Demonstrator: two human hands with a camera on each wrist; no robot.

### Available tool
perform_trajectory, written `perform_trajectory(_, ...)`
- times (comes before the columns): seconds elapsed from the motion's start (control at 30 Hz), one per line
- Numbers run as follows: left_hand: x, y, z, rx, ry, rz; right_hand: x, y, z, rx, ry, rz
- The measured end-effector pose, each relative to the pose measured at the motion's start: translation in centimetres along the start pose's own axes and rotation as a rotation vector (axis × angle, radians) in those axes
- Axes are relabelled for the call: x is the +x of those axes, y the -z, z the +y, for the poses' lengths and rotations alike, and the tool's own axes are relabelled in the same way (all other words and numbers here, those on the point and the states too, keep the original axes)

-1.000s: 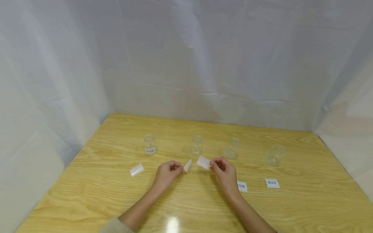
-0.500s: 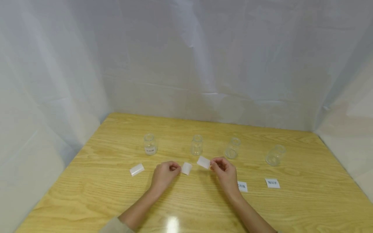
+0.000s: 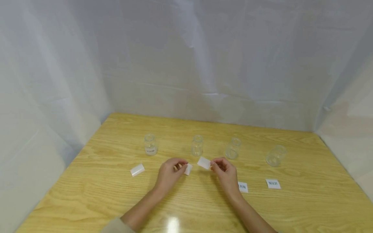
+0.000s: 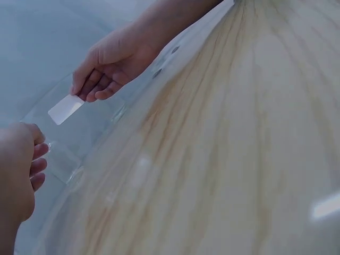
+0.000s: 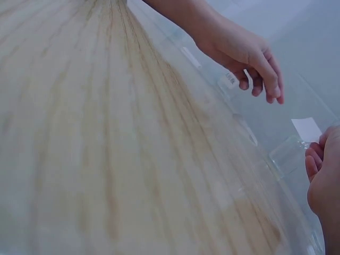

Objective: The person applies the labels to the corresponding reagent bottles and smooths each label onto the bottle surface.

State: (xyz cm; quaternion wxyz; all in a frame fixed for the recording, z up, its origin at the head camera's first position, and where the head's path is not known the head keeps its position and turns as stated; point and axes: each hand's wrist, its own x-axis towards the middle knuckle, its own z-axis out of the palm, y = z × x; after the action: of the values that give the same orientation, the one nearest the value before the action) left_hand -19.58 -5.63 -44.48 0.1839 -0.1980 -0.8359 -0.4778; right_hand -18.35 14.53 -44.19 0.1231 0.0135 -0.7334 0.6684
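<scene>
My right hand (image 3: 224,173) pinches a blank-faced white label (image 3: 204,162) by its edge, above the table. The same label (image 4: 66,109) shows clearly in the left wrist view. My left hand (image 3: 170,174) hovers to its left; in the right wrist view the left hand (image 5: 241,56) has loosely bent fingers with nothing between them. Partly behind those fingers is a small white slip (image 3: 188,169), which seems to lie on the table. Just beyond the hands stands a clear glass jar (image 3: 197,146).
A jar with a printed label (image 3: 150,145) stands at the left, and two plain jars (image 3: 232,149) (image 3: 276,156) at the right. One white slip (image 3: 137,170) lies left of the hands. Printed labels (image 3: 243,187) (image 3: 273,183) lie at the right. White sheeting (image 3: 186,64) surrounds the table.
My left hand has let go of the white slip, which it held up a second ago, and has shifted slightly right over it. The right hand stays nearly still with its label.
</scene>
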Motion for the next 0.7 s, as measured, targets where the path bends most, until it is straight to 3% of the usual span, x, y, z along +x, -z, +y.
perform_trajectory(0.17, -0.4, -1.5, 1.4, -0.026, -0.137, -0.077, -0.2, 0.0, -0.8, -0.006, 0.004, -0.005)
perform_trajectory(0.27, -0.6, -2.3, 2.0, -0.028, -0.171, -0.115, -0.5, -0.2, -1.8, -0.018, -0.004, -0.009)
perform_trajectory(0.7, -0.5, -3.0, 2.2, -0.022, -0.193, -0.133, -0.1, -0.1, 0.1, -0.053, 0.013, -0.064)
